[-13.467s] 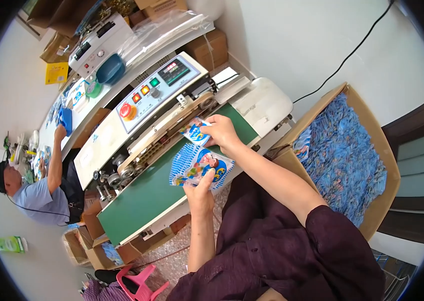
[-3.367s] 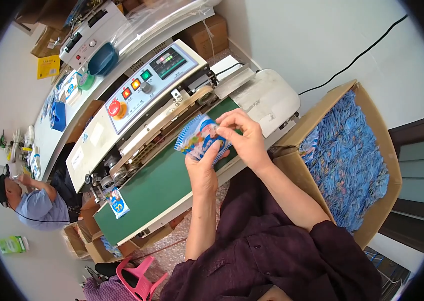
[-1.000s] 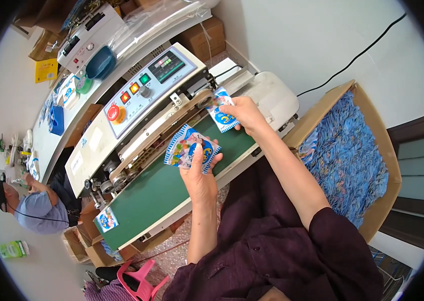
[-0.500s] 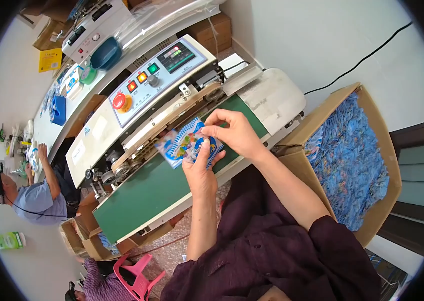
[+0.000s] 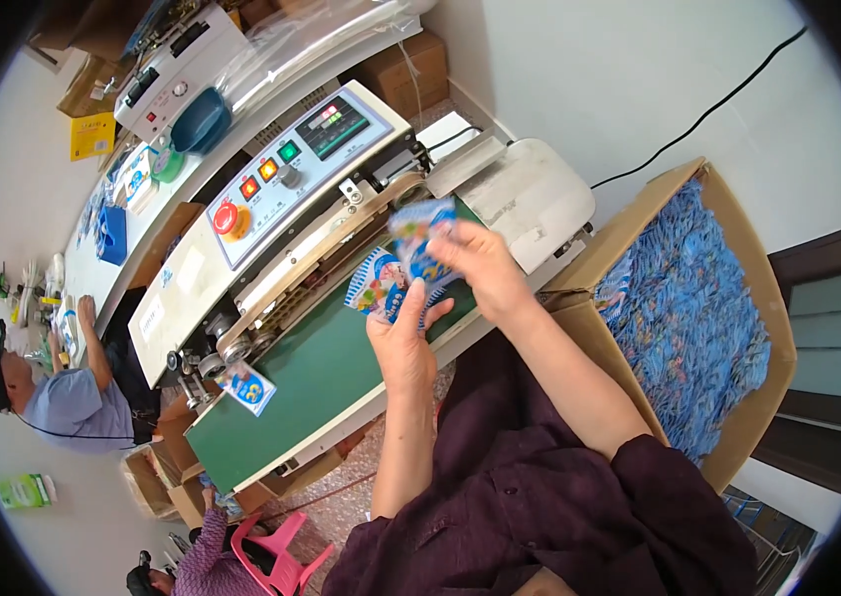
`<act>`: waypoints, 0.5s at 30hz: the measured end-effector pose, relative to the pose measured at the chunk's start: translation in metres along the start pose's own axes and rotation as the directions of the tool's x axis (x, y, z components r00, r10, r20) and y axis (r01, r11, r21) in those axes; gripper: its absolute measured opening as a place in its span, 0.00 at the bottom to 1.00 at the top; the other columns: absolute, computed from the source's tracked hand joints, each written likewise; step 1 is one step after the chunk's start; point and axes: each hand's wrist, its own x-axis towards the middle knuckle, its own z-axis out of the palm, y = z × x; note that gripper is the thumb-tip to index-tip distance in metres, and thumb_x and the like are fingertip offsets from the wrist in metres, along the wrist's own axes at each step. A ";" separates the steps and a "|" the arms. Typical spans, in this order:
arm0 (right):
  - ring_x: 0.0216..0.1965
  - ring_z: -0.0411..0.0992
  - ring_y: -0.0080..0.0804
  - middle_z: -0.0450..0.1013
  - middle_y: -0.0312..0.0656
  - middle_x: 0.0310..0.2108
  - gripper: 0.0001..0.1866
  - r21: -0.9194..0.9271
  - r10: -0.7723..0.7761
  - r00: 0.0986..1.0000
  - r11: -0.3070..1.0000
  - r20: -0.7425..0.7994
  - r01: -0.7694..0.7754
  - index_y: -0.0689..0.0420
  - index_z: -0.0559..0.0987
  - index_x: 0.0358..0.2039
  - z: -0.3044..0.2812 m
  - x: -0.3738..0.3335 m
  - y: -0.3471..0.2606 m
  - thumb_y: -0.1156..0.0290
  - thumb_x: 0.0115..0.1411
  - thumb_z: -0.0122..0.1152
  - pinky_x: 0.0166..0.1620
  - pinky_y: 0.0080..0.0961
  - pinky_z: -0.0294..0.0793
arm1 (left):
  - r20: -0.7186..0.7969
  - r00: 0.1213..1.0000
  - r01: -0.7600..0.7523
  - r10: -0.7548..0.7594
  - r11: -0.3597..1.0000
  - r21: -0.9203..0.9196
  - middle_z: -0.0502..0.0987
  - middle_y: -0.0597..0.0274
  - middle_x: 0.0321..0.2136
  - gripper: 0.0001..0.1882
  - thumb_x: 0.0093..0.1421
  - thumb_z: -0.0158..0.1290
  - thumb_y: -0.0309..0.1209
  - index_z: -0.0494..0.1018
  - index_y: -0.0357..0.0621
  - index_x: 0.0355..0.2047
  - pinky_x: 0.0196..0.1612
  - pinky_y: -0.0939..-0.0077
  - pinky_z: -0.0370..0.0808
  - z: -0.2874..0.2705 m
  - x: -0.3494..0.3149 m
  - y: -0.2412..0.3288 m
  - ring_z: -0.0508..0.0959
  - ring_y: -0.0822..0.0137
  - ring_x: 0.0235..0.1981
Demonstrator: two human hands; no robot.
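Note:
Over the green conveyor belt (image 5: pixel 316 397) of a sealing machine, my left hand (image 5: pixel 403 343) is closed on a small blue-and-white striped packet (image 5: pixel 377 282) with colourful printing. Beside it my right hand (image 5: pixel 485 266) pinches a second blue packet (image 5: pixel 420 233), smeared by motion. The two packets overlap, and I cannot tell how many the left hand holds. A further packet (image 5: pixel 248 387) lies on the belt's left end, by the machine's rollers. The control panel (image 5: pixel 296 169), with lit buttons and a red knob, stands just beyond my hands.
At the right stands a large cardboard box (image 5: pixel 679 328) filled with blue packets. A black cable (image 5: pixel 703 109) runs along the wall. Two people work at the left, one at a white table (image 5: pixel 142 243), the other near a pink plastic chair (image 5: pixel 276 551).
My right hand has drawn a packet up and away from the one in my left hand. A packet now shows on the belt's left end. The view has shifted slightly.

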 end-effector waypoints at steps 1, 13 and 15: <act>0.34 0.72 0.19 0.76 0.38 0.34 0.09 0.055 -0.041 0.991 0.997 -0.128 0.048 0.65 0.77 0.38 -0.005 0.005 -0.001 0.74 0.58 0.57 0.38 0.18 0.72 | 0.010 1.000 -0.013 0.013 1.000 0.000 0.76 0.59 0.39 0.13 0.58 0.54 0.25 0.70 0.39 0.44 0.31 0.73 0.80 0.000 0.000 0.000 0.78 0.68 0.36; 0.17 0.71 0.22 0.75 0.40 0.20 0.08 -0.346 0.055 0.960 0.926 -0.276 -0.153 0.65 0.78 0.26 -0.029 0.061 0.011 0.72 0.51 0.61 0.15 0.20 0.68 | -0.020 1.000 -0.005 0.005 1.000 -0.014 0.75 0.50 0.40 0.17 0.57 0.53 0.26 0.65 0.39 0.47 0.30 0.70 0.80 -0.005 -0.002 0.006 0.78 0.54 0.40; 0.20 0.71 0.24 0.74 0.41 0.21 0.07 -0.639 -0.075 0.932 0.747 -0.355 -0.183 0.64 0.76 0.26 -0.016 0.062 0.021 0.74 0.49 0.64 0.23 0.22 0.69 | -0.016 1.000 -0.018 0.018 1.000 -0.014 0.75 0.50 0.40 0.17 0.58 0.53 0.26 0.65 0.39 0.47 0.30 0.71 0.80 -0.006 -0.003 0.007 0.78 0.54 0.40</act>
